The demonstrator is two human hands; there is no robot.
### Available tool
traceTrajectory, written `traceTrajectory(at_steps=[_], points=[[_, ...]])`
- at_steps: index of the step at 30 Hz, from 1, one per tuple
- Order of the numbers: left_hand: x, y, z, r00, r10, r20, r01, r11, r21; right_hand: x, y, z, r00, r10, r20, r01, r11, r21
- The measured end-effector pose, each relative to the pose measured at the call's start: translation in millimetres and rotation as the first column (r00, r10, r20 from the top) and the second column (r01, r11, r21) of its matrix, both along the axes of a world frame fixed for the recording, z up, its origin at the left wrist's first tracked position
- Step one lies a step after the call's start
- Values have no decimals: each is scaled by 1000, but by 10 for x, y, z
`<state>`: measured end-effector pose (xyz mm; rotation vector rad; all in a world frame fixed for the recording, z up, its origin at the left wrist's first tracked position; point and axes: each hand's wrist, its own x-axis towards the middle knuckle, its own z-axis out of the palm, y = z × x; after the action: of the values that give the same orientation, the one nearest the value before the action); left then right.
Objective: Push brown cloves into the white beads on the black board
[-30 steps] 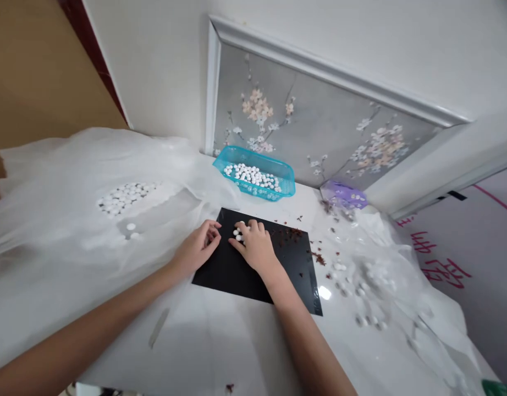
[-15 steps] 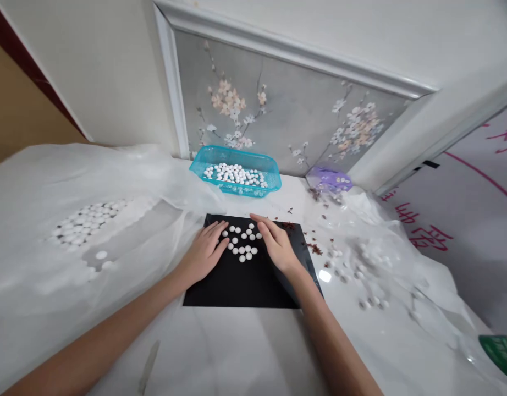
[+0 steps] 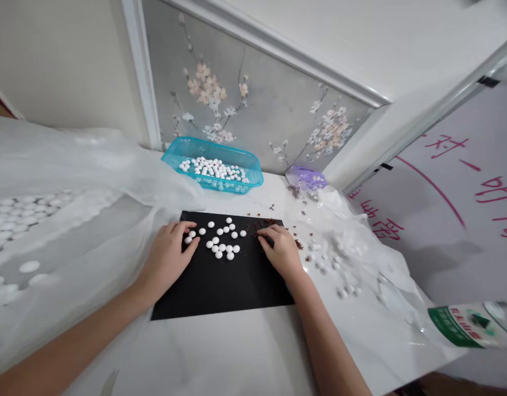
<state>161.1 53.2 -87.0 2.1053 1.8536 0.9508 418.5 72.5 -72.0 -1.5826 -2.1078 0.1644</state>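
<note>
Several small white balls (image 3: 222, 247) lie loosely grouped on a flat black mat (image 3: 212, 291). My left hand (image 3: 169, 256) rests at the mat's left edge, thumb and fingers apart, with a few white balls between and beside the fingertips. At the right side of the mat is my right hand (image 3: 281, 250). Its fingers are bent, with a small gap between thumb and forefinger, and nothing visible in them. Just beyond its fingers lie small reddish-brown bits (image 3: 271, 222) on the mat's far right corner.
Behind the mat stands a blue plastic basket (image 3: 253, 176) of white balls. Translucent plastic sheeting (image 3: 100, 159) with more balls spreads at left. Clear plastic (image 3: 361, 236), scattered balls and a purple packet (image 3: 307, 177) lie at right, near a bottle (image 3: 463, 325) and a whiteboard (image 3: 443, 220).
The view has turned rightward. My left hand has drawn back leftward from the group, its fingers around outer balls. My right hand has moved away from the balls, its fingers now more bent.
</note>
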Motion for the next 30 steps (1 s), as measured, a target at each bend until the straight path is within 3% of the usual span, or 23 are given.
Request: traceTrajectory(at_steps=[4,12,16,21,26,30], points=[[21,-1,-3,989,-21,145,29,998,-49,0,-4,-30,999,14,31,-14,1000,7],[107,-116,99,916,-104,388,108,994,10,-10,-21,-100,1000,18,19,-19,999,40],[147,-242,143,917,-258,306,255,966,48,-36,-38,-111,1000,1,-2,-1,999,42],[169,-304,139,844,-501,192,500,864,60,-51,-54,-127,999,-31,-30,33,998,52],[231,-360,143,761,-578,294,603,798,9,-50,-37,-157,995,-28,-98,34,997,67],[251,-366,119,742,-631,228,660,746,-85,-40,-17,-166,990,4,-142,6,998,70]])
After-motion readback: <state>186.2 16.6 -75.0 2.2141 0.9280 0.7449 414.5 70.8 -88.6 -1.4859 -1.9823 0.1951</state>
